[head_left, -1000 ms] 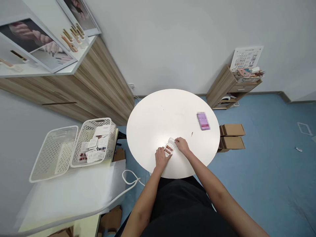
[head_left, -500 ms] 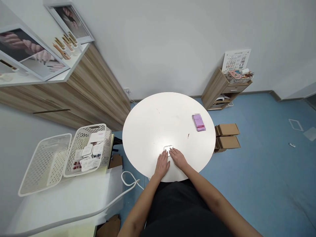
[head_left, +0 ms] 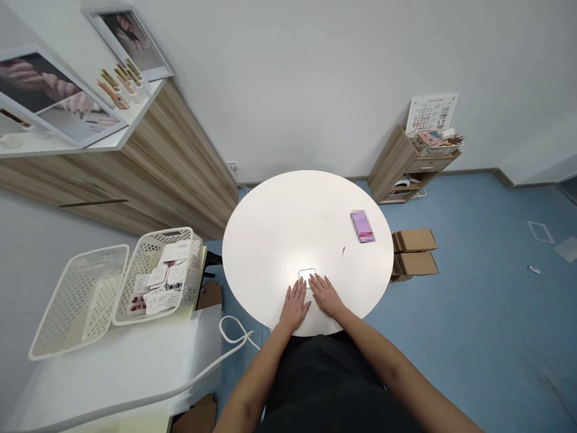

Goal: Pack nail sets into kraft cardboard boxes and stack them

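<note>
A small clear plastic case is seen in the head view at about 6 o'clock on a round white table, close to the rim nearest the person. Its top is shining under the light, so its contents cannot be told. The left hand and the right hand are laid flat, palms down and fingers spread, with the fingertips at the lower edge of the case. Neither hand is clenched or grasping; both appear released, although a light touch on the case cannot be excluded.

The case is judged to be light and rather stiff, but thin-walled, so it could crack if squeezed hard. Its smooth plastic may slide easily on the table top, so it would best be taken by its two long edges, between thumb and fingers.

A pixelated pink packet is lying near the table rim at about 3 o'clock. At about 8 o'clock, a white perforated basket is standing beside a second basket that holds printed cards. Two cardboard boxes are placed at about 4 o'clock.
</note>
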### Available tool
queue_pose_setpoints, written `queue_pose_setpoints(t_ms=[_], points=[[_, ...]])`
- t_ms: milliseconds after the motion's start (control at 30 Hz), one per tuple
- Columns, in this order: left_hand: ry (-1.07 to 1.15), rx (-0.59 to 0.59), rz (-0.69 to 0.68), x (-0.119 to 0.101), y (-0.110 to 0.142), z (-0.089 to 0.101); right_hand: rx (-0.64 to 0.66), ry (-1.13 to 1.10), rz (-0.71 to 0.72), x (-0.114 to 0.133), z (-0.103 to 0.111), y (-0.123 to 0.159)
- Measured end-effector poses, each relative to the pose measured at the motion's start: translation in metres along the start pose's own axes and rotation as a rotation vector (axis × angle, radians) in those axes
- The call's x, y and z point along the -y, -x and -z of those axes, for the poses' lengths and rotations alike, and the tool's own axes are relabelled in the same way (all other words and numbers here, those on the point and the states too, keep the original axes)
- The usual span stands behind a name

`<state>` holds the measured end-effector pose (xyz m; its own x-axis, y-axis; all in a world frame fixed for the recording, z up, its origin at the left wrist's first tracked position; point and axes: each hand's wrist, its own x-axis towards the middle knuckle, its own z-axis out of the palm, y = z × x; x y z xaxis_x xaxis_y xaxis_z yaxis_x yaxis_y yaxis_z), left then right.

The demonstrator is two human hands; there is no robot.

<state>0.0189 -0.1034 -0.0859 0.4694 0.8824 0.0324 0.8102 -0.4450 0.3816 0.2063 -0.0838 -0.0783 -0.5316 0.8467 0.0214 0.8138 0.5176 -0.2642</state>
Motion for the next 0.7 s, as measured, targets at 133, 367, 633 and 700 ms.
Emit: queue_pose_setpoints(t_ms=[133, 367, 633, 700], points=[[0.078, -0.034, 0.001, 0.000, -0.005, 0.007, 0.009, -0.092, 0.007, -0.009, 0.011, -0.017], [0.133, -0.372, 0.374, 0.006, 0.012, 0.021, 0.091, -0.165, 0.135, -0.044, 0.013, -0.065], [0.055, -0.635, 1.074, 0.035, 0.128, 0.040, -0.091, -0.080, 0.031, -0.051, 0.003, -0.099], [0.037, -0.664, 1.216, 0.043, 0.159, 0.043, -0.126, -0.068, 0.003, -0.036, 0.000, -0.102]])
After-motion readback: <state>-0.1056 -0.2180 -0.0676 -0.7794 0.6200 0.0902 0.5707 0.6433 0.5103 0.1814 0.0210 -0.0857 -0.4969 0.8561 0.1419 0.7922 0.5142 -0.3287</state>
